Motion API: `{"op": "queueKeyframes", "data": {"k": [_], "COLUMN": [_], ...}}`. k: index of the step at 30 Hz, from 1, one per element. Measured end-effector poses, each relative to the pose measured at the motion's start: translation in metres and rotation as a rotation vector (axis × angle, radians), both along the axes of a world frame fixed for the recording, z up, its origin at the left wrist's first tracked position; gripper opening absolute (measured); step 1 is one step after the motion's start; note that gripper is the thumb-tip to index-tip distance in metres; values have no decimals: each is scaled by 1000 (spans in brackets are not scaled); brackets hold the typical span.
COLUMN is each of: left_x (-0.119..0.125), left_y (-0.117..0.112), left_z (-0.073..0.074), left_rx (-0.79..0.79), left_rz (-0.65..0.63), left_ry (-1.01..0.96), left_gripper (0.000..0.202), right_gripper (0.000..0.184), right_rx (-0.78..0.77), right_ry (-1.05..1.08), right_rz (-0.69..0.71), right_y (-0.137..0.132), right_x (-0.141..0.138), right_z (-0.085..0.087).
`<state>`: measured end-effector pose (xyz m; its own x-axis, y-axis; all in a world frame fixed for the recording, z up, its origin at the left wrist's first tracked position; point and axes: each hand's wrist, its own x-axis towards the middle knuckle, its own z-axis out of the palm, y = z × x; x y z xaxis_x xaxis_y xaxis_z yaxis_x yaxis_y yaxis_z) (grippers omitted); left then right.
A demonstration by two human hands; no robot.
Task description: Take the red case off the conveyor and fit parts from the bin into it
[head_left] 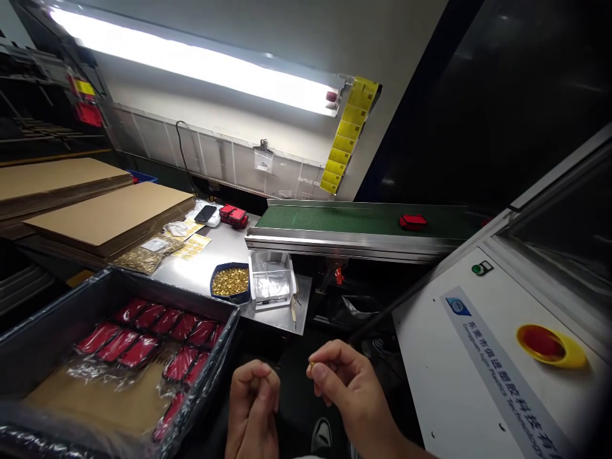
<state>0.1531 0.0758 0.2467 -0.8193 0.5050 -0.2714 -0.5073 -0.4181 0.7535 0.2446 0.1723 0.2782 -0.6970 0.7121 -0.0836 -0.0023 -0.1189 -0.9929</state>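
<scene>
My right hand [347,382] is low in the middle and pinches a tiny brass piece [312,365] between thumb and forefinger. Beside it, my left hand [253,398] is curled closed; whether anything is inside it I cannot tell. Ahead on the steel bench sits a blue tray of brass pieces [230,281] next to a clear plastic box [271,280]. At the lower left, a dark bin [57,312] lined with plastic holds several red parts [143,335].
A green conveyor belt [344,220] carries one red part [413,221]. A white machine panel [478,357] with a red stop button [545,344] stands at the right. Cardboard sheets [105,217], a phone [205,213] and more red parts [233,215] lie farther back.
</scene>
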Motion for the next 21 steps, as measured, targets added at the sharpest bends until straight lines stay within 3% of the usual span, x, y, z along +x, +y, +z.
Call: {"op": "queueKeyframes", "data": {"k": [3, 9, 12, 17, 21], "left_x": [0, 5, 2, -8, -5], "left_y": [-1, -4, -5, -5, 0], "left_z": [5, 12, 9, -1, -7], "left_rx": [-5, -143, -143, -68, -62], "left_rz": [-15, -17, 4, 59, 32], "left_ry": [124, 239, 262, 557, 444], "left_gripper": [22, 34, 25, 14, 21], "right_gripper": [37, 38, 37, 42, 39], "right_rx": [-67, -98, -111, -170, -285], "right_ry": [-22, 35, 58, 21, 150], "right_rz": [16, 28, 29, 50, 59], "right_y": [-2, -5, -5, -7, -13], "right_x": [-1, -5, -6, -8, -18], "right_z": [-1, -1, 1, 0, -10]}}
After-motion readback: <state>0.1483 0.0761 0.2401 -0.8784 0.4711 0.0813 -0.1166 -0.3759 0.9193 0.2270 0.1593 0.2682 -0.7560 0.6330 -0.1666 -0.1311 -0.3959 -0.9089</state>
